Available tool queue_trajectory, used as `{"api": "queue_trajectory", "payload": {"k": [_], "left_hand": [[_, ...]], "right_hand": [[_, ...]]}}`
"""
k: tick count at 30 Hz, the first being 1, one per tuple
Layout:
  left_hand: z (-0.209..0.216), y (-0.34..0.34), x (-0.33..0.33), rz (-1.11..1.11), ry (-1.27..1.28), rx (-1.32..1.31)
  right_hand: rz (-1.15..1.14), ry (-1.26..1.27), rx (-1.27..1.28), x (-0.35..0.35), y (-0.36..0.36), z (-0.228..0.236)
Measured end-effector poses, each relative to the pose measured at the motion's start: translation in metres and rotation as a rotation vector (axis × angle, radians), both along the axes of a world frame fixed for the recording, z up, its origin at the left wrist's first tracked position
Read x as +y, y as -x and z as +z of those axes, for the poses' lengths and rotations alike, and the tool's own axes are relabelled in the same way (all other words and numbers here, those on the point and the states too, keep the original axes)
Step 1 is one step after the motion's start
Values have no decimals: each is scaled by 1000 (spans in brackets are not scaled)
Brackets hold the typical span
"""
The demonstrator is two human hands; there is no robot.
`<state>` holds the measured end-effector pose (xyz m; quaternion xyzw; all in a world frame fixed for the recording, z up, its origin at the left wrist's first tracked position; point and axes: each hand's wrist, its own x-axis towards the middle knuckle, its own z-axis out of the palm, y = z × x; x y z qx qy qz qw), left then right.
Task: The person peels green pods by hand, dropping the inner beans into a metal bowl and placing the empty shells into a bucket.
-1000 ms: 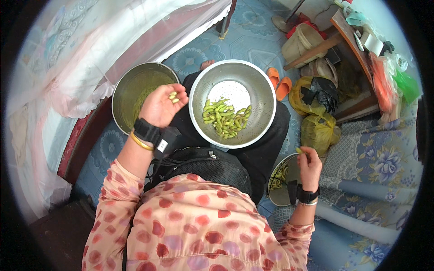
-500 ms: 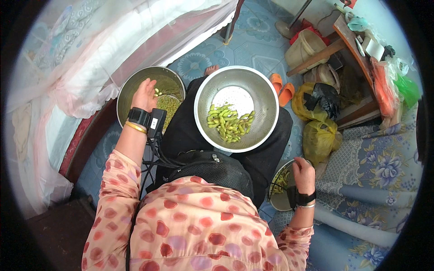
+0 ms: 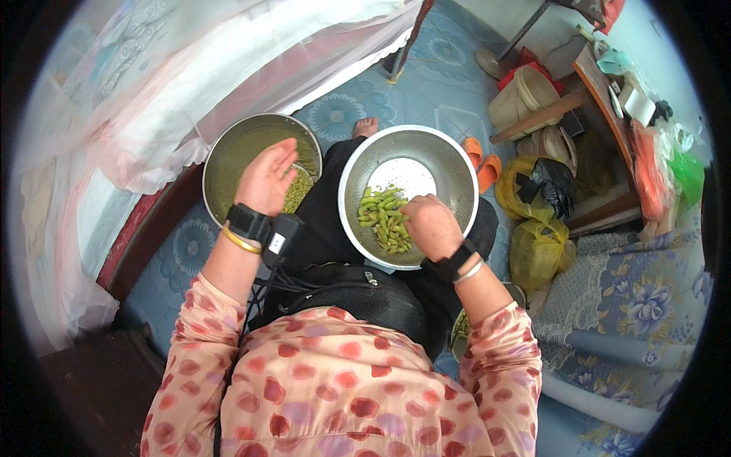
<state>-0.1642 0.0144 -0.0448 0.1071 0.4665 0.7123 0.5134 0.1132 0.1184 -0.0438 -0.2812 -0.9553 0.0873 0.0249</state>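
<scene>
On my lap rests a wide perforated metal colander [image 3: 346,199] with a heap of green soybean pods [image 3: 383,221] in it. My right hand [image 3: 432,227] reaches into it from the right, its fingers closed on a pod at the heap's right edge. Its fingertips are partly hidden by the hand. Over a deep metal pot [image 3: 221,164] on the left I hold my left hand [image 3: 266,179] open, fingers stretched out, nothing visible in them. Shelled green beans [image 3: 298,190] lie at the pot's bottom. A smaller bowl [image 3: 459,339] of empty pods is mostly covered by my right forearm.
Orange slippers [image 3: 487,169] and yellow plastic bags [image 3: 533,251] lie to the right on blue tiles. A beige bucket [image 3: 525,103] stands by a wooden table [image 3: 609,99] loaded with bags. White netting [image 3: 175,114] hangs at left. Cables run from my left wrist.
My right hand has moved from the small bowl at the lower right up into the colander. My left hand has shifted slightly right and its fingers have opened; the beans near its fingertips no longer show.
</scene>
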Motion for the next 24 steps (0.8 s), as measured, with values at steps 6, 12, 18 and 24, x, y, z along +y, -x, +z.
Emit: {"api": "queue_trajectory", "payload": {"k": [6,12,18,24], "left_hand": [[19,-77,-14,-414,-227,12],[7,-123,-17,-751,-116,41],[-6,-134,-20,-724,-113,100],[-13,-129,-18,-706,-25,142]], "right_hand": [[-12,-165,-162,7,13,-37],[-18,-58,-89,11,10,-38],[-35,12,10,10,10,-37],[-160,215,169,5,5,-1]]}}
